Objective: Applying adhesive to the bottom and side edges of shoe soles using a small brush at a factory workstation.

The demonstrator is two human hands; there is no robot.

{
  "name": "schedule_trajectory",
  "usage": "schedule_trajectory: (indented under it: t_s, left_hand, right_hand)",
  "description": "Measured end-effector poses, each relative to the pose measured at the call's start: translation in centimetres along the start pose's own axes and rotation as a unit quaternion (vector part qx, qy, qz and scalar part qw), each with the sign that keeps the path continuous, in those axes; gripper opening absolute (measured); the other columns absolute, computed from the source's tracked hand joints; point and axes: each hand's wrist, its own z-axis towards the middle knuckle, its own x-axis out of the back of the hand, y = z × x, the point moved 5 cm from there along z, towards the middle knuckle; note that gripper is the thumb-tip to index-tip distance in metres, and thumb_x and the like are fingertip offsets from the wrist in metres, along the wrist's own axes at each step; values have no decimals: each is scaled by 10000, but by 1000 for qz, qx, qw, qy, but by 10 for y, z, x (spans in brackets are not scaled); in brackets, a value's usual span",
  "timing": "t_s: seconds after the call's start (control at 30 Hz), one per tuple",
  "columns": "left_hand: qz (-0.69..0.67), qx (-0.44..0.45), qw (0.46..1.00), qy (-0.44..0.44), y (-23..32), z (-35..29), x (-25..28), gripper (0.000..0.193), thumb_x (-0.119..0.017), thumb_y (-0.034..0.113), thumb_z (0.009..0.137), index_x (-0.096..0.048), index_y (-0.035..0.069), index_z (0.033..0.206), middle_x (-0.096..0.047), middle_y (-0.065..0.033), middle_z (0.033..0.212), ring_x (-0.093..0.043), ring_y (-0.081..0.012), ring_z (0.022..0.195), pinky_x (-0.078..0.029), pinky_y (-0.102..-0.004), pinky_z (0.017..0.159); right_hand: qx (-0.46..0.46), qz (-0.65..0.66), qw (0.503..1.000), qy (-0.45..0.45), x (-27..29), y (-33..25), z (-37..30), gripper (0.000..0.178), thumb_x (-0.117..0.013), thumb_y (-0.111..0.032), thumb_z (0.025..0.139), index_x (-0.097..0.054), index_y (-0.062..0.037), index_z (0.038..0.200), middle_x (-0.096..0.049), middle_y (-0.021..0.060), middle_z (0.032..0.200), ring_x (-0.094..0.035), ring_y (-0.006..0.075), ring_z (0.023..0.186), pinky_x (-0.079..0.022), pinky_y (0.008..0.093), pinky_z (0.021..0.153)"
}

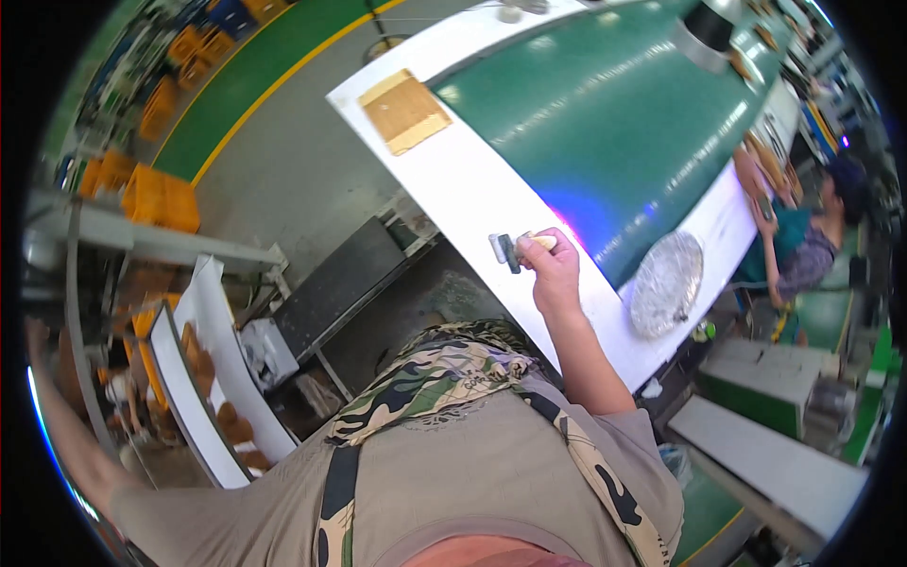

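My right hand [551, 265] is closed round the pale handle of a small brush [511, 253] with a dark, wide head. It holds the brush above the white table edge [463, 189], beside the green conveyor belt [605, 123]. To the right of that hand lies a round, foil-covered tray [667, 283]. A brown cardboard square [404, 111] rests farther up the white edge. My left arm stretches out to the far left, where my left hand [37, 337] is dim at the picture's rim, near a rack. Its fingers cannot be made out.
White rack shelves [194, 397] with brown pieces stand at my left, beside a dark bench [335, 279]. Orange crates [161, 197] sit farther back. Across the belt, a co-worker [803, 227] handles something. A black-and-silver lamp-like fixture [709, 33] hangs over the belt.
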Motion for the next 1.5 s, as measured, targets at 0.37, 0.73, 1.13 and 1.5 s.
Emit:
schedule_trajectory:
  t_s: [0.37,0.73,1.13,1.5]
  left_hand:
    - [82,-71,974,-198,-134,27,-189,498,-741,181,769,-615,44,1231,-649,-175,1194,-655,-321,1025,-517,-395,909]
    - [-158,-164,850,-474,-50,-171,-514,554,-767,358,678,-663,31,1113,-702,-167,998,-679,-327,914,-541,-402,813]
    - [-202,133,794,-558,-241,-141,-619,191,-730,192,778,-722,20,862,-688,-103,686,-665,-172,531,-561,-313,611]
    - [-221,604,718,-268,-407,-97,-730,548,-823,305,722,-602,-16,1108,-660,-195,1088,-673,-299,925,-561,-387,687]
  right_hand:
    - [-53,13,985,162,129,0,-25,132,-675,-130,874,-594,-28,893,-615,49,773,-546,115,617,-420,243,543]
    - [-17,16,963,269,208,-23,-70,137,-634,-128,910,-536,-48,962,-612,63,811,-565,138,659,-430,272,582]
    - [-90,-31,974,206,86,9,-11,97,-566,-131,954,-537,-40,970,-623,88,854,-566,162,725,-444,300,642]
    - [-185,-89,961,186,-16,93,69,118,-616,-144,929,-554,-46,954,-634,95,905,-610,185,769,-482,313,667]
